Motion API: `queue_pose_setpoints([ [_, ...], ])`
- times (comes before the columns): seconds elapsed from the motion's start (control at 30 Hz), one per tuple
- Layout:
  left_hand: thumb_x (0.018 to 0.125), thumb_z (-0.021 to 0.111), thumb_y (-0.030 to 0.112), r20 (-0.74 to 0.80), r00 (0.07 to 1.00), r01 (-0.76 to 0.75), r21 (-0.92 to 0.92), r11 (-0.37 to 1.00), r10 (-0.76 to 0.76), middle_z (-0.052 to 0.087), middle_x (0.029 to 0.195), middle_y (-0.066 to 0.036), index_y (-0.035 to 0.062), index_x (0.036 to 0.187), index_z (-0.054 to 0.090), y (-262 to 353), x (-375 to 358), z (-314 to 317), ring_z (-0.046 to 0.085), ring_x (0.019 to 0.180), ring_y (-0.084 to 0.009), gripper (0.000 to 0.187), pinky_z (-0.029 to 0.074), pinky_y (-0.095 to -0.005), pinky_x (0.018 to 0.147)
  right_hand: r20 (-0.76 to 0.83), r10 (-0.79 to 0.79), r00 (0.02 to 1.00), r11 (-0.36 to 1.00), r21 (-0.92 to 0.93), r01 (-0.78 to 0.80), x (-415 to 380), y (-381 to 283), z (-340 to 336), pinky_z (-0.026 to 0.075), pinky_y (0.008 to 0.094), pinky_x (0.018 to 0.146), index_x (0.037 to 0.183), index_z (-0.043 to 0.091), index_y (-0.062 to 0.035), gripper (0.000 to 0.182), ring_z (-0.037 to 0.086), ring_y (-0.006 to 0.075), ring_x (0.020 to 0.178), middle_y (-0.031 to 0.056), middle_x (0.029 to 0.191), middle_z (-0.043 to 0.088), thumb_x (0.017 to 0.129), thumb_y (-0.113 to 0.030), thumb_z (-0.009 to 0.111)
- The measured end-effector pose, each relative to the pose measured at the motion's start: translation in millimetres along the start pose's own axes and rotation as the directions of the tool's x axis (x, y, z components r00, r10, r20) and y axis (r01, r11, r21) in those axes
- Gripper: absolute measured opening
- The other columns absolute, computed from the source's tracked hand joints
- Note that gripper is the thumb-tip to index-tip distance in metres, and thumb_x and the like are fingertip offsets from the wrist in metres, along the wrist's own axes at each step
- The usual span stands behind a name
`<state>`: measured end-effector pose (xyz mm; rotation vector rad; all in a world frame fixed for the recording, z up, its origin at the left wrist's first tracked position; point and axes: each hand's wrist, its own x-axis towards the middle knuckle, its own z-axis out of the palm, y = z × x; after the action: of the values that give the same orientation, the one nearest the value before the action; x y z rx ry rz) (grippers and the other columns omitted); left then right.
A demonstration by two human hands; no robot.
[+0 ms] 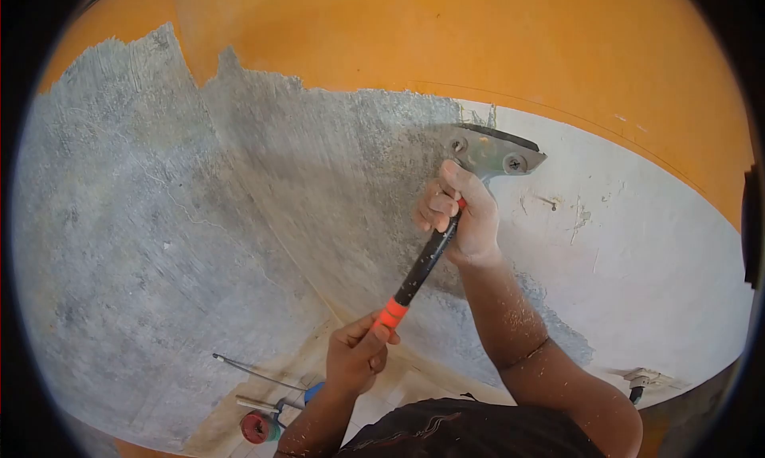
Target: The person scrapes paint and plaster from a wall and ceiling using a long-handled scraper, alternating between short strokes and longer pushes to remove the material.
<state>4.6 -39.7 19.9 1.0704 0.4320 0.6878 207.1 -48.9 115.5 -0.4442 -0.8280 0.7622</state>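
A long-handled wall scraper point(425, 260) slants across the middle of the view, its handle black with orange-red sections. My right hand point(476, 223), pale with dust, is wrapped round the handle just below the head. Lower down, my left hand point(356, 354) closes round the orange-red end of the handle. The wide scraper head point(488, 151), with its two screws, lies against the wall close below the orange band. Its blade overlaps the border between bare grey plaster point(303, 163) and the white coating point(637, 219). Dust and flakes cling to both forearms.
Orange paint point(494, 35) covers the upper wall, with a ragged lower edge on the left. A wall corner runs down left of centre. A small nail or hole point(554, 205) marks the white part. Low down are a red round object point(256, 428), a blue object point(314, 391) and a wall fitting point(640, 385).
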Motion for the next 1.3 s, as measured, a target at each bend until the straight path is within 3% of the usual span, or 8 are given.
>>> queue_pose_setpoints([
  [0.17, 0.088, 0.053, 0.02, -0.017, 0.995, 0.097, -0.088, 0.991, -0.099, 0.051, 0.065, -0.003, -0.0043, 0.092, 0.055, -19.6, -6.9, 0.9, 0.037, 0.041, -0.0037, 0.025, 0.027, -0.018, 0.035, -0.006, 0.066, 0.998, 0.997, -0.037, -0.066, -6.4, 2.1, -5.0, 0.034, 0.0263, 0.044, 0.057, 0.033, -0.0169, 0.035, 0.035, 0.0094, 0.036, -0.004, 0.045, 0.034, 0.088, -0.027, 0.044],
  [0.23, 0.088, 0.054, 0.014, 0.163, 0.984, 0.097, -0.151, 0.984, -0.072, 0.057, 0.078, -0.006, -0.0049, 0.115, 0.05, -1.6, 3.0, -12.5, 0.039, 0.045, -0.003, 0.033, 0.028, -0.0175, 0.038, -0.017, 0.05, 0.999, 0.997, -0.05, -0.05, 7.7, 0.3, 1.7, 0.034, 0.0265, 0.043, 0.057, 0.033, -0.0172, 0.035, 0.034, 0.0094, 0.036, -0.0042, 0.045, 0.034, 0.088, -0.027, 0.044],
  [0.37, 0.088, 0.053, 0.016, -0.063, 0.998, 0.005, -0.07, 0.998, -0.009, 0.049, 0.058, -0.001, -0.0057, 0.101, 0.055, 10.6, -6.6, 9.6, 0.035, 0.04, -0.0031, 0.025, 0.025, -0.0175, 0.037, -0.007, 0.034, 0.999, 0.998, 0.058, -0.034, 8.2, -0.5, 12.4, 0.033, 0.027, 0.043, 0.057, 0.033, -0.0176, 0.034, 0.032, 0.0094, 0.036, -0.0046, 0.045, 0.033, 0.087, -0.028, 0.046],
  [0.53, 0.089, 0.052, 0.017, 0.028, 0.992, 0.122, -0.123, 0.985, -0.12, 0.037, 0.049, 0.004, -0.0022, 0.082, 0.056, -18.8, -2.0, 0.2, 0.032, 0.038, -0.0027, 0.021, 0.024, -0.0185, 0.036, -0.048, 0.057, 0.997, 0.998, -0.004, -0.058, 0.3, 6.3, -1.2, 0.035, 0.0266, 0.042, 0.061, 0.039, -0.0143, 0.028, 0.036, 0.0097, 0.037, -0.0036, 0.046, 0.035, 0.083, -0.025, 0.052],
  [0.63, 0.089, 0.051, 0.024, 0.093, 0.995, 0.038, -0.077, 0.996, -0.031, 0.052, 0.07, -0.003, -0.0013, 0.097, 0.053, 6.1, 8.8, 11.7, 0.035, 0.04, -0.0029, 0.027, 0.027, -0.0164, 0.035, 0.047, 0.018, 0.999, 0.998, 0.06, -0.021, 23.2, -10.5, 11.7, 0.038, 0.0261, 0.042, 0.064, 0.044, -0.0121, 0.023, 0.039, 0.0099, 0.038, -0.0023, 0.047, 0.038, 0.08, -0.022, 0.058],
  [0.9, 0.089, 0.051, 0.016, -0.102, 0.988, 0.107, -0.127, 0.986, -0.12, 0.04, 0.049, 0.003, -0.0041, 0.087, 0.055, -6.1, -7.8, 6.5, 0.031, 0.037, -0.0024, 0.02, 0.023, -0.0182, 0.036, -0.095, 0.059, 0.994, 0.998, -0.025, -0.061, -0.9, 4.6, 5.5, 0.034, 0.0254, 0.042, 0.057, 0.038, -0.0185, 0.033, 0.035, 0.0074, 0.036, -0.006, 0.044, 0.036, 0.086, -0.026, 0.05],
  [1.13, 0.089, 0.051, 0.014, -0.041, 0.999, -0.023, -0.06, 0.998, 0.02, 0.045, 0.055, 0.001, -0.0053, 0.09, 0.055, 26.0, -5.5, 15.5, 0.035, 0.041, -0.0029, 0.02, 0.023, -0.0192, 0.036, 0.009, 0.033, 0.999, 0.994, 0.107, -0.034, 17.5, -7.4, 19.3, 0.034, 0.0253, 0.042, 0.058, 0.037, -0.0179, 0.032, 0.035, 0.0075, 0.036, -0.0065, 0.044, 0.035, 0.087, -0.026, 0.048],
  [1.3, 0.089, 0.051, 0.015, 0.147, 0.979, 0.157, -0.107, 0.982, -0.141, 0.05, 0.063, -0.001, -0.0047, 0.096, 0.056, -17.9, 3.1, -15.9, 0.035, 0.042, -0.0034, 0.021, 0.027, -0.02, 0.038, -0.052, 0.07, 0.996, 0.995, -0.066, -0.074, 1.4, 6.5, 0.6, 0.034, 0.0261, 0.042, 0.056, 0.034, -0.018, 0.034, 0.034, 0.0094, 0.036, -0.0065, 0.044, 0.034, 0.088, -0.027, 0.045],
])
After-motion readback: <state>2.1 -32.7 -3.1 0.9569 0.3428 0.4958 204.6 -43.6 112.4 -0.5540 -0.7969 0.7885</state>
